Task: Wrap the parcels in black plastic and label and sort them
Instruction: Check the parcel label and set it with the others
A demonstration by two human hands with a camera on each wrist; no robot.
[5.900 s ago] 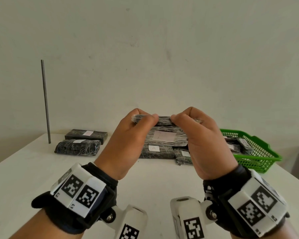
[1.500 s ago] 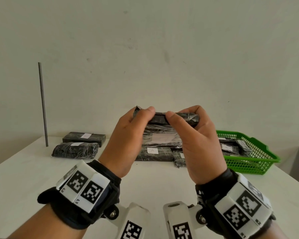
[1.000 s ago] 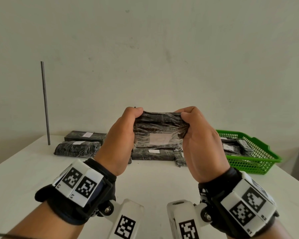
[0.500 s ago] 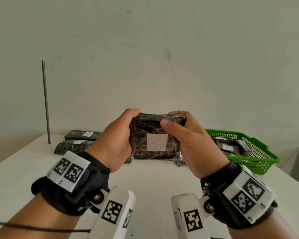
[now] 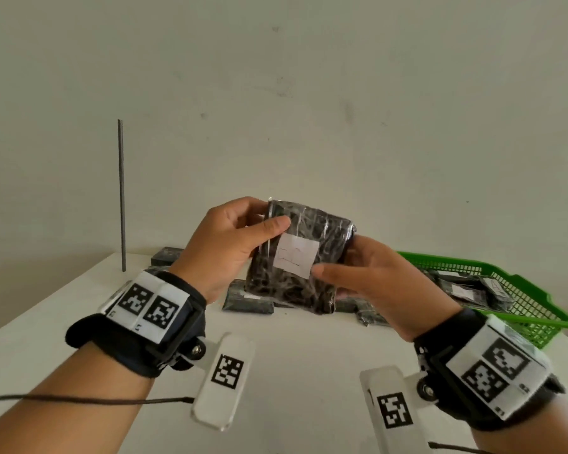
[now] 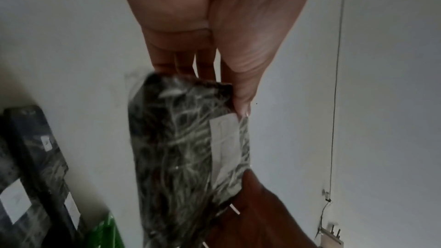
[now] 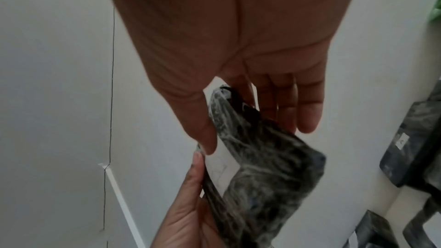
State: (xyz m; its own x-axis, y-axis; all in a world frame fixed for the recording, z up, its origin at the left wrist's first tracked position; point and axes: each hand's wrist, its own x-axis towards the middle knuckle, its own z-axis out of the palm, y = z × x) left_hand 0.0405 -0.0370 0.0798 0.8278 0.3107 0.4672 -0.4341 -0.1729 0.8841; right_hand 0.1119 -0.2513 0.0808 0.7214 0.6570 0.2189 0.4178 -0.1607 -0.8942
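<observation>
Parcel (image 5: 297,257) in crinkled black plastic is held up in the air between both hands, above the middle of the tabletop (image 5: 302,348) and clear of it, its broad face turned toward the head camera. The left hand (image 5: 230,247) grips the parcel's upper left edge, thumb laid across the front face just above the label (image 5: 295,258) and the fingers curled behind. The right hand (image 5: 364,273) holds the lower right edge, thumb pressing the front beside the label's lower corner, fingers hidden behind the wrap in the head view; in the right wrist view those fingers (image 7: 286,105) lie nearly straight along the back. The label is a pale square stuck near the centre of the face, with faint marks that cannot be read.

Beyond the hands, toward the far edge of the tabletop, several more wrapped parcels (image 5: 248,299) lie flat, partly hidden behind the held one. Near the far right corner sits a green basket (image 5: 538,309) with labelled black parcels (image 5: 466,290) inside. A thin dark rod (image 5: 122,194) stands upright near the far left corner, against the pale wall (image 5: 309,93). Both wrists wear black straps carrying white marker tags.
</observation>
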